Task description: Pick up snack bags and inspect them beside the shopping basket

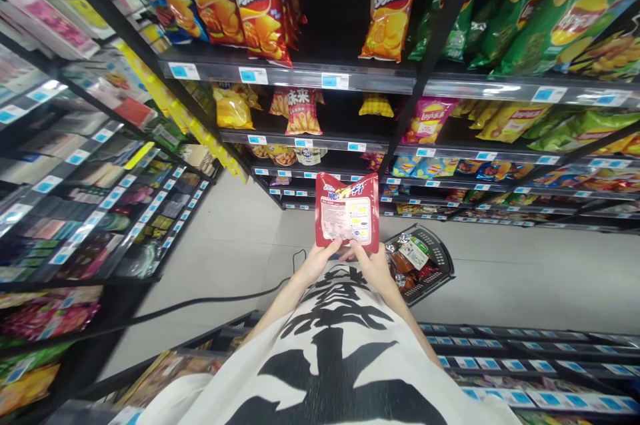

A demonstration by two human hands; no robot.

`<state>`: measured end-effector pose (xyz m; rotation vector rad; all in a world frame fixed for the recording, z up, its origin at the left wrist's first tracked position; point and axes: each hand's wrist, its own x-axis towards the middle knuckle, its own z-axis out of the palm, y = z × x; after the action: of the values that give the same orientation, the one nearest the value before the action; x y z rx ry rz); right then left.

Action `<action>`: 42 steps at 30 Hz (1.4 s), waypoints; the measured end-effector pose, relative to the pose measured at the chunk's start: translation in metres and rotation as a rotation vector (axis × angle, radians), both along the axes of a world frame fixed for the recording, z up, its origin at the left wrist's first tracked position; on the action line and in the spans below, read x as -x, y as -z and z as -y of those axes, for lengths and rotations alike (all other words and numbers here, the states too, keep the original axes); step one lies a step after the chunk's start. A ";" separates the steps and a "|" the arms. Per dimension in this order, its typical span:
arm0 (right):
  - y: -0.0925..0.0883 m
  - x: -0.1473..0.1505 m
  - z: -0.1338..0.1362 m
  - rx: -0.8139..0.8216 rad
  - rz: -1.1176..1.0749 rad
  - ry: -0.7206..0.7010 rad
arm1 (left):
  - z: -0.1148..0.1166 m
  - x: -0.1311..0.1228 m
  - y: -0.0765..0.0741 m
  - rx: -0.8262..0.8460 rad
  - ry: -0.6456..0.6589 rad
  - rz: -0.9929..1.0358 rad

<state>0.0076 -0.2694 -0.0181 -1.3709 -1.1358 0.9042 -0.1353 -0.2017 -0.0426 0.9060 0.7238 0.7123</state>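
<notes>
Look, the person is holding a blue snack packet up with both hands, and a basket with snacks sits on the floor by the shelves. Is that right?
Not quite: the snack packet is red, not blue, as the head view shows. The rest holds: the left hand and the right hand both grip its lower edge, and the basket with snacks sits on the floor by the shelves.

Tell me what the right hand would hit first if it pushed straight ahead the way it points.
Probably the lower snack shelves ahead; the right hand, holding the red snack packet, points there, though depth is unclear.
</notes>
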 end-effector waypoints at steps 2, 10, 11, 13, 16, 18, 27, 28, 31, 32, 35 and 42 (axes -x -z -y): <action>0.002 0.000 0.000 0.001 -0.003 0.002 | 0.000 0.000 0.001 0.004 -0.001 0.004; 0.001 0.000 -0.001 -0.015 0.015 -0.007 | -0.001 0.000 0.003 -0.010 0.000 0.008; 0.000 0.000 -0.001 -0.013 0.017 -0.009 | -0.001 0.000 0.003 -0.009 0.001 0.007; 0.000 0.000 -0.001 -0.009 0.015 -0.009 | 0.000 0.000 0.002 -0.010 0.006 0.004; 0.000 0.000 -0.002 0.001 0.004 -0.006 | -0.001 0.001 0.002 -0.018 0.011 0.005; 0.001 0.000 -0.002 0.005 0.003 -0.008 | -0.001 0.000 0.002 -0.018 0.010 0.005; 0.003 -0.001 -0.001 0.001 0.020 -0.001 | -0.001 0.000 0.002 -0.008 0.001 -0.013; 0.004 -0.001 -0.001 0.001 0.020 -0.001 | -0.001 0.000 0.002 -0.008 0.001 -0.013; 0.004 -0.001 -0.001 0.006 0.010 -0.002 | -0.001 0.000 0.001 -0.007 0.001 -0.013; 0.004 -0.001 -0.001 0.006 0.006 -0.003 | -0.001 0.000 0.001 -0.004 0.001 -0.014; 0.004 -0.001 -0.001 0.010 -0.002 -0.007 | -0.001 -0.001 0.001 0.006 -0.003 -0.016; 0.005 -0.001 -0.001 0.006 0.005 -0.011 | -0.001 -0.001 0.000 0.003 0.000 -0.008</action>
<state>0.0091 -0.2684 -0.0230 -1.3736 -1.1463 0.9129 -0.1344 -0.2005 -0.0422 0.9063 0.7318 0.7075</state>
